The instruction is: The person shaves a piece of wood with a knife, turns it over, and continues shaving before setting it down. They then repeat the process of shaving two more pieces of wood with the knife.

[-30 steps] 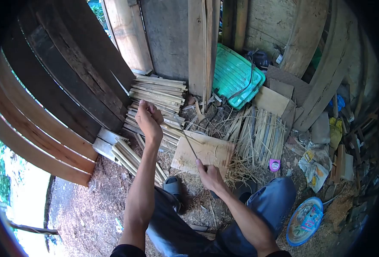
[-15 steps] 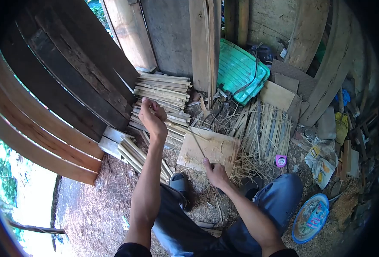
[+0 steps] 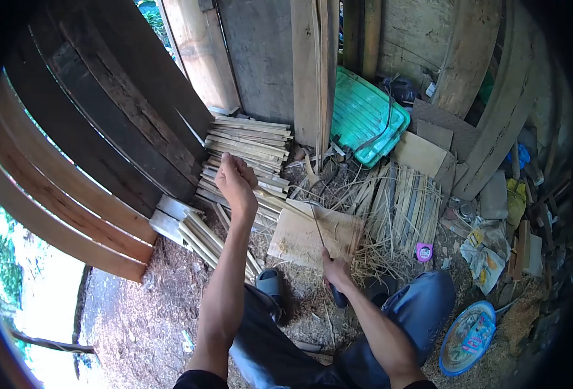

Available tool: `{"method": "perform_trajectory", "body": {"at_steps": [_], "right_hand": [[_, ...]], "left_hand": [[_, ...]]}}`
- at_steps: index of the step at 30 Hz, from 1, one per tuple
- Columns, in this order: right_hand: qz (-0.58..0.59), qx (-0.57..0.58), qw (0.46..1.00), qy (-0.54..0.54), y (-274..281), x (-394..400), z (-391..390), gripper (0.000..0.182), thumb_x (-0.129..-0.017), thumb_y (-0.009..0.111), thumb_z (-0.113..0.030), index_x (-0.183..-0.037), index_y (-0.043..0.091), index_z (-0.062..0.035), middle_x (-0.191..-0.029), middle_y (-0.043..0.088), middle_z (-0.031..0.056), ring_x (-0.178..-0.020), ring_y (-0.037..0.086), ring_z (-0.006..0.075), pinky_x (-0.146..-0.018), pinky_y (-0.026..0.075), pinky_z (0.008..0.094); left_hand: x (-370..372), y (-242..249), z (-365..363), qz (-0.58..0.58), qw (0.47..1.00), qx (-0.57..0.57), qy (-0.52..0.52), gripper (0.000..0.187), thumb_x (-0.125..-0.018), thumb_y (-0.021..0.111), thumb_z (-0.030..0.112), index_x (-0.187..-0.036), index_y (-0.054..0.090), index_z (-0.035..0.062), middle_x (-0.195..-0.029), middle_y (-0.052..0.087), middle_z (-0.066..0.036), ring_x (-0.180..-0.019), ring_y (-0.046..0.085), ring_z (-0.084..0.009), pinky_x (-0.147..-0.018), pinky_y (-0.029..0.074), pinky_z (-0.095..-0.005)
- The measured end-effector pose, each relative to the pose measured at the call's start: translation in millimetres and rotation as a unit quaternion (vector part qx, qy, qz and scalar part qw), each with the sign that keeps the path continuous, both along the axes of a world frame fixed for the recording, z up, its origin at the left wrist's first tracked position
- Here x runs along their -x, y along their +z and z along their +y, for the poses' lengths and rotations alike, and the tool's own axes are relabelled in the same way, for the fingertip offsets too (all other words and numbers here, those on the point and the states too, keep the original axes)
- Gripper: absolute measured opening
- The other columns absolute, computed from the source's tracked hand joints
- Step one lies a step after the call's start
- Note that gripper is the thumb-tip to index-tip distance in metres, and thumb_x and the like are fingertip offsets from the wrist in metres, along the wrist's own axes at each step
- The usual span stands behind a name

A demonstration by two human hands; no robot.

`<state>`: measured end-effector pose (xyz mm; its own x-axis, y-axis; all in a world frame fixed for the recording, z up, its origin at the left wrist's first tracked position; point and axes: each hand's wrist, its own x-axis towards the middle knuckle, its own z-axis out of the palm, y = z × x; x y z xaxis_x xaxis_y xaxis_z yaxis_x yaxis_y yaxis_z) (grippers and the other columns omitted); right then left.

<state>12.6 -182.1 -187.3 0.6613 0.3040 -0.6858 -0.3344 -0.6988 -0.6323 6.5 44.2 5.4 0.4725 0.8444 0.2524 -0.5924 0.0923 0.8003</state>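
Left hand: the left hand (image 3: 236, 178) is raised at the end of a nearly straight forearm, fingers curled into a fist around the upper end of a thin bamboo strip (image 3: 285, 202), knuckles toward the camera.
Right hand: the right hand (image 3: 335, 269) sits low, just over the near edge of the wooden board (image 3: 299, 236), wrist bent down, fingers wrapped around the handle of a knife (image 3: 322, 241); its dark blade rises up and to the left from the fist.
Bamboo strip: it runs from the left fist down and to the right, crossing above the wooden board toward the knife blade; whether strip and blade touch is too blurred to tell.
Wooden board: lies flat on the littered ground in front of the person's knees, pale and scarred.
Split bamboo stack: the stack of split bamboo slats (image 3: 247, 146) lies beyond the wooden board, behind the left fist.
Loose slats: a second bundle of slats (image 3: 205, 240) lies left of the wooden board, beside the left forearm.
Thin strips: a spread of thin bamboo strips (image 3: 403, 207) lies right of the wooden board.
Green tray: a green plastic tray (image 3: 364, 117) leans against the wall beyond and right of the wooden board.
Sandal: a grey sandal (image 3: 270, 284) sits at the near left corner of the wooden board.
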Motion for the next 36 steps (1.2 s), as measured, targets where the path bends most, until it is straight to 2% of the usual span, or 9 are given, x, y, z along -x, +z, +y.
{"method": "perform_trajectory", "body": {"at_steps": [3,7,15,23,25,31,33,34,36], "right_hand": [[-0.203,-0.027,0.977,0.067,-8.9,8.6,-0.7,0.071,-0.089,0.036,-0.059,-0.057,0.054,0.0022,-0.051,0.055,0.0157,-0.047,0.058,0.0274,-0.046,0.046,0.0400],[0.075,-0.055,0.994,-0.058,-12.2,2.1,-8.7,0.065,-0.090,0.036,-0.058,-0.055,0.043,-0.0034,-0.046,0.047,0.0090,-0.037,0.050,0.0193,-0.036,0.041,0.0354],[0.008,-0.144,0.989,0.023,77.0,17.8,10.9,0.060,-0.091,0.036,-0.056,-0.060,0.043,-0.0043,-0.045,0.042,0.0033,-0.033,0.041,0.0130,-0.033,0.037,0.0296],[-0.104,-0.218,0.968,0.065,75.3,23.6,27.2,0.074,-0.088,0.030,-0.064,-0.053,0.050,-0.0017,-0.049,0.052,0.0125,-0.038,0.051,0.0187,-0.039,0.042,0.0349],[0.110,-0.161,0.980,-0.048,71.2,16.3,15.5,0.065,-0.088,0.036,-0.062,-0.054,0.040,-0.0067,-0.044,0.041,0.0029,-0.034,0.042,0.0133,-0.034,0.036,0.0303],[0.010,-0.182,0.983,0.031,85.3,25.5,16.4,0.073,-0.088,0.032,-0.062,-0.052,0.048,-0.0011,-0.046,0.050,0.0102,-0.035,0.050,0.0181,-0.037,0.042,0.0323],[-0.197,-0.172,0.962,0.080,51.0,24.8,16.1,0.076,-0.088,0.032,-0.062,-0.055,0.054,0.0021,-0.051,0.055,0.0154,-0.045,0.058,0.0258,-0.049,0.048,0.0381],[-0.155,-0.100,0.980,0.076,45.9,20.9,14.7,0.076,-0.089,0.032,-0.061,-0.061,0.059,0.0047,-0.060,0.060,0.0226,-0.062,0.062,0.0359,-0.065,0.049,0.0448],[-0.066,-0.103,0.992,0.041,38.8,10.7,5.2,0.072,-0.089,0.035,-0.060,-0.058,0.053,0.0021,-0.054,0.055,0.0166,-0.051,0.058,0.0288,-0.053,0.046,0.0408]], "left_hand": [[-1.1,-0.4,-0.5,0.002,1.000,-0.011,-0.001,0.040,-0.096,0.039,0.032,-0.064,0.039,0.0094,-0.046,0.032,0.002,-0.036,0.025,-0.0071,-0.035,0.017,-0.0244],[-2.4,0.6,3.1,0.000,1.000,-0.009,0.027,0.040,-0.096,0.039,0.033,-0.063,0.039,0.0096,-0.047,0.032,0.002,-0.036,0.025,-0.0067,-0.035,0.017,-0.0238],[-4.8,1.8,-2.3,0.015,0.999,0.012,0.044,0.041,-0.097,0.037,0.033,-0.064,0.040,0.0097,-0.047,0.034,0.002,-0.037,0.026,-0.0056,-0.035,0.019,-0.0229],[-5.7,2.8,-8.1,0.008,0.996,-0.010,0.084,0.042,-0.097,0.036,0.031,-0.062,0.040,0.0098,-0.046,0.034,0.002,-0.035,0.027,-0.0063,-0.034,0.020,-0.0230],[0.0,0.9,-0.6,-0.012,0.997,-0.007,0.076,0.042,-0.097,0.037,0.031,-0.062,0.039,0.0096,-0.046,0.032,0.003,-0.035,0.026,-0.0059,-0.034,0.019,-0.0231],[-4.0,0.0,-7.4,0.009,0.996,-0.009,0.083,0.037,-0.096,0.036,0.031,-0.064,0.037,0.0115,-0.047,0.028,0.003,-0.036,0.021,-0.0065,-0.035,0.015,-0.0245],[-4.4,1.2,-5.6,0.010,0.997,-0.006,0.075,0.037,-0.096,0.037,0.030,-0.065,0.037,0.0116,-0.047,0.028,0.003,-0.036,0.021,-0.0065,-0.034,0.014,-0.0246],[-2.4,2.5,-4.1,0.003,0.997,0.006,0.073,0.040,-0.097,0.038,0.030,-0.063,0.038,0.0098,-0.047,0.032,0.003,-0.036,0.025,-0.0052,-0.035,0.018,-0.0228],[-2.1,3.1,0.2,0.002,0.997,0.005,0.081,0.040,-0.097,0.038,0.030,-0.062,0.038,0.0102,-0.046,0.031,0.003,-0.036,0.025,-0.0051,-0.035,0.018,-0.0227]]}}
